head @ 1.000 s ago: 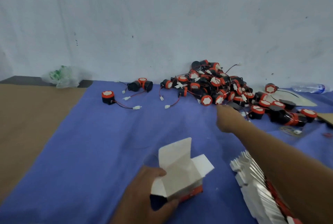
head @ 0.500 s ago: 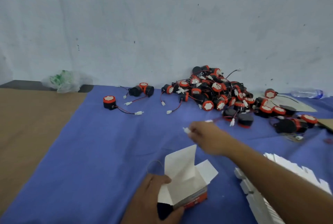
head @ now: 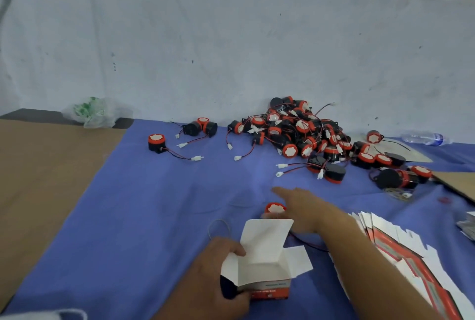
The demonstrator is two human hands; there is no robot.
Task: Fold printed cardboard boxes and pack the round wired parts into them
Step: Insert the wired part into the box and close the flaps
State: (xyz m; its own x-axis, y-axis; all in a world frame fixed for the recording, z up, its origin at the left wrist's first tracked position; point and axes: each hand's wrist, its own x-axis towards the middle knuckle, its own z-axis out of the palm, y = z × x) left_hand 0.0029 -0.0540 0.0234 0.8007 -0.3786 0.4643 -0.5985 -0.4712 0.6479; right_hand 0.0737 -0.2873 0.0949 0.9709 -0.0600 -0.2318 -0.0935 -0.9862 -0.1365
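My left hand (head: pixel 218 276) grips an open printed cardboard box (head: pixel 262 265), white inside with a red printed side, its top flaps standing up. My right hand (head: pixel 303 211) is just behind the box and holds a round wired part (head: pixel 275 208), black with a red rim and white top; its wire trails under my forearm. A big pile of the same round wired parts (head: pixel 303 134) lies at the back of the blue cloth (head: pixel 144 216). A stack of flat unfolded boxes (head: pixel 401 247) lies to the right under my right arm.
Loose parts lie apart from the pile, one (head: pixel 156 142) at the left and a pair (head: pixel 203 126) behind it. A plastic bag (head: pixel 95 112) sits by the wall at left, a water bottle (head: pixel 424 137) at right. Brown cardboard (head: pixel 46 165) covers the table's left side.
My right hand has come back from the pile toward the box, bringing one round wired part with it. My left hand has kept hold of the open box.
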